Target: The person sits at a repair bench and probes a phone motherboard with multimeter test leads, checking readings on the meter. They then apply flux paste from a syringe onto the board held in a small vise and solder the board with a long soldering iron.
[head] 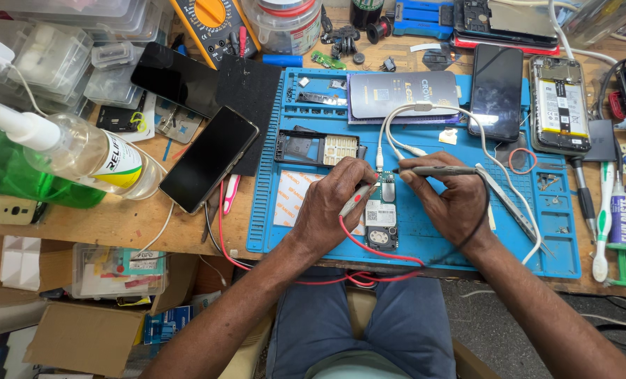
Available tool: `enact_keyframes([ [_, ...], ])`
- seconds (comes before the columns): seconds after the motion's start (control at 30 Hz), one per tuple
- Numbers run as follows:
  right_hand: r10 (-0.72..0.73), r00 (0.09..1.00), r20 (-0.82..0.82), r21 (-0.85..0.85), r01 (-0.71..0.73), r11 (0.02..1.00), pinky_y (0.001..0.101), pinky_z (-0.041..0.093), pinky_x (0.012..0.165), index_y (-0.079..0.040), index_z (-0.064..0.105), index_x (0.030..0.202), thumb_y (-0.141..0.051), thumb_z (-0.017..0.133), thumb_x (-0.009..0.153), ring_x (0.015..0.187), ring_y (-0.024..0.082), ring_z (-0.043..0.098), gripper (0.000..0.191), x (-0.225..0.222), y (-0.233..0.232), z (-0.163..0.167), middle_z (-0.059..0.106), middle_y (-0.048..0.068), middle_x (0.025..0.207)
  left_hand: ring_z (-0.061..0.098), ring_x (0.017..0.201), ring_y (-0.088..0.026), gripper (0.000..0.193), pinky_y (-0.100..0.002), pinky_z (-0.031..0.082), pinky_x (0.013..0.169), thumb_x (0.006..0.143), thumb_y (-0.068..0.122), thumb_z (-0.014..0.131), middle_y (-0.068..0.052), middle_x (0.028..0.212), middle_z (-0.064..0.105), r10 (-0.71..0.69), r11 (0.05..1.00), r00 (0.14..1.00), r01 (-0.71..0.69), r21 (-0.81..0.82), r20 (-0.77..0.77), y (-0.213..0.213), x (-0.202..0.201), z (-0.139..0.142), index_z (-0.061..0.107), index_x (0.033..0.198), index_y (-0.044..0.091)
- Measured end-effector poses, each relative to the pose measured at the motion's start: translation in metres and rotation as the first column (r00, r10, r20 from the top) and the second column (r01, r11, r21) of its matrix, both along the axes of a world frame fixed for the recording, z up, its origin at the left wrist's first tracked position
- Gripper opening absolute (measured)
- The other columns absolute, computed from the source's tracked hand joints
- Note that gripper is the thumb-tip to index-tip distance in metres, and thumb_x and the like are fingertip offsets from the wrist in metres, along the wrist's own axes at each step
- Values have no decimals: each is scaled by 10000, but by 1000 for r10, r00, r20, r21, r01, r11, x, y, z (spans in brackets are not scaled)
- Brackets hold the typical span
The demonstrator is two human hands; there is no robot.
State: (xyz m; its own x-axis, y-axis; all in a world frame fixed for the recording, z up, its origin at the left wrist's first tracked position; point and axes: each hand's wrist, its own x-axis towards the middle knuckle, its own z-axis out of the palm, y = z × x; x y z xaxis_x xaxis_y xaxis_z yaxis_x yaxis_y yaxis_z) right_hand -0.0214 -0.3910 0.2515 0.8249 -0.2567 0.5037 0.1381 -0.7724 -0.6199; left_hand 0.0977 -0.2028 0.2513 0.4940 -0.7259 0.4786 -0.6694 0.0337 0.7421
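A small green circuit board (381,214) lies on the blue work mat (425,238). My left hand (334,203) grips a probe with a red lead (358,198), its tip at the board's upper end. My right hand (447,196) holds a grey probe with a black lead (443,170), tip pointing left toward the same spot. A white cable (397,130) plugs in just above the board.
A yellow multimeter (211,24) stands at the back. Phones (209,158) (496,91), an opened phone with battery (558,105), a black phone frame (316,149), tweezers (509,203), a clear spray bottle (81,151), plastic boxes and cardboard boxes surround the mat.
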Motion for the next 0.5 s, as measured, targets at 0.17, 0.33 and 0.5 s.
enact_keyframes([
  [0.17, -47, 998, -44, 2, 47, 999, 274, 504, 494, -44, 759, 1045, -91, 735, 968, 789, 170, 728, 94, 3, 3, 0, 777, 93, 996, 753, 947, -236, 213, -316, 663, 773, 934, -14, 690, -104, 1047, 650, -7, 999, 1000, 8, -40, 18, 0, 0, -1, 580, 1113, 23],
  [0.33, -22, 999, -31, -45, 21, 999, 267, 457, 477, -56, 751, 1058, -117, 737, 980, 739, 139, 700, 100, 2, 8, 3, 771, 72, 998, 748, 952, -255, 263, -313, 667, 756, 937, -26, 686, -114, 1061, 647, -25, 996, 999, 27, -80, 33, 1, 2, -2, 556, 1163, 8],
  [0.5, -57, 992, -116, -68, 49, 996, 279, 448, 440, -54, 762, 1057, -125, 748, 959, 613, 139, 664, 122, 2, 9, 6, 777, 75, 960, 754, 944, -267, 275, -323, 666, 750, 924, -24, 700, -115, 1067, 649, -12, 999, 999, 13, -32, 32, 1, 2, -5, 553, 1152, 23],
])
